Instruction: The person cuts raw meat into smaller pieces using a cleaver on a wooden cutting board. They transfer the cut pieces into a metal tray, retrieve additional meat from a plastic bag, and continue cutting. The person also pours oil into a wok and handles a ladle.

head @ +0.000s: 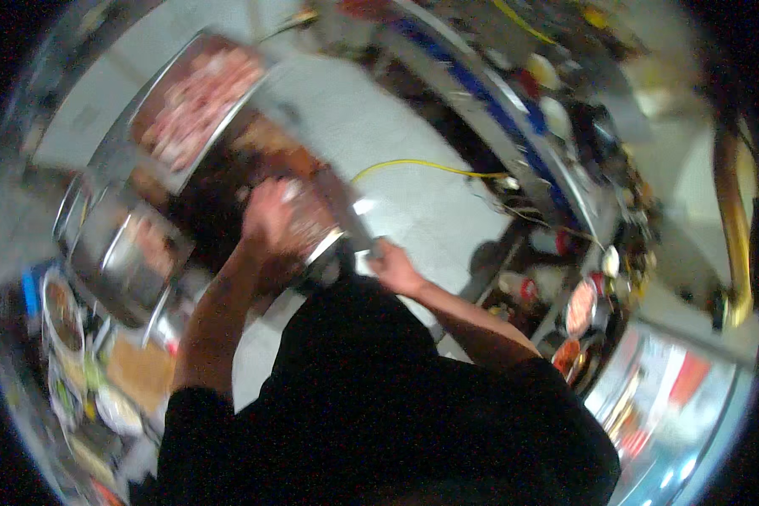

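Note:
The whole view is blurred by motion. My right hand (397, 269) is closed around the handle of what looks like a large knife (354, 221), its grey blade slanting up and to the left. My left hand (269, 212) reaches over a dark work surface (212, 196) and rests at a pinkish piece that looks like raw meat (308, 212). Its fingertips are too smeared to tell whether they grip the piece or press on it. Beyond that hand lies a reddish-brown patch (297, 158) on the same surface.
A metal tray of raw meat pieces (205, 104) stands at upper left. Below it is a metal pan (126, 259) with some meat. A brown board (140, 367) and bowls sit at lower left. A yellow cable (417, 162) crosses the pale floor (417, 120); a cluttered counter (512, 101) runs along the right.

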Action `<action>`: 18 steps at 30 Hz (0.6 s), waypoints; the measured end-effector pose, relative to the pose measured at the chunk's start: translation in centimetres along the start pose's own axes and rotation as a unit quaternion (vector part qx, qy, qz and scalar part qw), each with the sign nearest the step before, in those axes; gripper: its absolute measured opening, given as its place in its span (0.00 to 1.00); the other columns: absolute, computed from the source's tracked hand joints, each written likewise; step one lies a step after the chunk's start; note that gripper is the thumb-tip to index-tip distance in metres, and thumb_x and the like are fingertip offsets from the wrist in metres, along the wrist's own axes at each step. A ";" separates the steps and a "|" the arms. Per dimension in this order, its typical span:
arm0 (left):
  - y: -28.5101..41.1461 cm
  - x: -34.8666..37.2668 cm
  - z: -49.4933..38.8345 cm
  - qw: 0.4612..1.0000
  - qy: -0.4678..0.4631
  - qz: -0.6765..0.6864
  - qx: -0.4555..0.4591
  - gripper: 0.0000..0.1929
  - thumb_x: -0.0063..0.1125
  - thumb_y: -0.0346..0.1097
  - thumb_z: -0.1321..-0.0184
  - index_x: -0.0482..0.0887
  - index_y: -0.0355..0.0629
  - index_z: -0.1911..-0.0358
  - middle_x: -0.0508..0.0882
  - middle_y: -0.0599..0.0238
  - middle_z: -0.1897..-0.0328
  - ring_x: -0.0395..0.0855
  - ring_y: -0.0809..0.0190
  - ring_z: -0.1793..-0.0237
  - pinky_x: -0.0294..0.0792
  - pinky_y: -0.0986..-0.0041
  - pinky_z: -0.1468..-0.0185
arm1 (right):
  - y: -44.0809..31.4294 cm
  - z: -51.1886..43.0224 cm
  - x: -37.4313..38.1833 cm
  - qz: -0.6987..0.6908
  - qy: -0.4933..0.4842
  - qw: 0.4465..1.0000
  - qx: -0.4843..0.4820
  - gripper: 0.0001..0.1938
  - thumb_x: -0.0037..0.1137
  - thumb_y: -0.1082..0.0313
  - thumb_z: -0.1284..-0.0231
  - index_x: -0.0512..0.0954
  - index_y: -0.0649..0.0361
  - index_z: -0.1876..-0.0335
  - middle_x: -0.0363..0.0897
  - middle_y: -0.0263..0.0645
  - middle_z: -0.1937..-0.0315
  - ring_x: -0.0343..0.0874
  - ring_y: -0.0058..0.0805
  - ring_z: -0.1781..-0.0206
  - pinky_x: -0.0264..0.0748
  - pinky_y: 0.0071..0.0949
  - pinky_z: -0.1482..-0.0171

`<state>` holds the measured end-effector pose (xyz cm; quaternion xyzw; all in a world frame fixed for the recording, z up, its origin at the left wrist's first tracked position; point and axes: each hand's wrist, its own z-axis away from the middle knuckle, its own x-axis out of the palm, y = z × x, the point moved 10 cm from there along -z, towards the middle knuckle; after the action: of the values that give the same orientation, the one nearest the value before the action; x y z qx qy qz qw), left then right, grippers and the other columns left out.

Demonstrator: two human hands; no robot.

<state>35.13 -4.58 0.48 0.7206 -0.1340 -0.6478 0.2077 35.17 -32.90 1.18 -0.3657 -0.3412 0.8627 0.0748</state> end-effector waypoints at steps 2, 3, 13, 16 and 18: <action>-3.3 3.4 -0.5 0.988 -0.102 0.004 -0.113 0.25 0.66 0.38 0.43 0.77 0.45 0.42 0.77 0.50 0.42 0.76 0.43 0.42 0.72 0.55 0.37 | -0.9 -1.4 -0.2 -0.104 0.006 0.995 -0.006 0.19 0.59 0.57 0.30 0.73 0.69 0.50 0.81 0.63 0.62 0.83 0.60 0.59 0.78 0.48 0.54; -4.5 3.0 0.1 0.988 -0.070 0.013 -0.137 0.23 0.64 0.40 0.40 0.76 0.44 0.42 0.76 0.50 0.40 0.76 0.42 0.42 0.72 0.55 0.37 | -2.4 -2.1 -1.0 -0.064 0.051 0.996 -0.045 0.20 0.59 0.57 0.29 0.73 0.71 0.50 0.82 0.62 0.63 0.84 0.56 0.59 0.79 0.47 0.54; -4.0 -9.9 -2.5 0.982 0.150 0.109 -0.040 0.19 0.42 0.37 0.23 0.76 0.34 0.38 0.82 0.44 0.44 0.80 0.42 0.43 0.70 0.57 0.36 | -6.2 -4.7 3.8 -0.382 -0.123 0.915 0.025 0.12 0.53 0.64 0.24 0.70 0.64 0.46 0.69 0.34 0.83 0.70 0.25 0.85 0.69 0.30 0.80; -5.5 -17.0 -4.0 0.973 0.210 0.042 -0.083 0.20 0.44 0.37 0.23 0.75 0.33 0.35 0.82 0.37 0.40 0.80 0.38 0.39 0.70 0.55 0.34 | -5.6 -6.0 5.4 -0.402 -0.122 0.906 0.044 0.13 0.56 0.62 0.26 0.72 0.63 0.49 0.69 0.33 0.82 0.70 0.23 0.84 0.71 0.29 0.80; -6.1 -20.9 -4.9 0.965 0.251 -0.043 -0.068 0.20 0.47 0.36 0.24 0.77 0.34 0.35 0.81 0.36 0.37 0.80 0.35 0.38 0.69 0.53 0.33 | -5.1 -7.2 6.7 -0.427 -0.110 0.897 0.027 0.15 0.59 0.60 0.29 0.73 0.64 0.47 0.70 0.33 0.81 0.70 0.22 0.84 0.74 0.28 0.79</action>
<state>36.88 11.03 16.28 0.8492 -0.0017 -0.4624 0.2550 34.61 -22.66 -2.96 -0.0859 -0.4471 0.7913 0.4082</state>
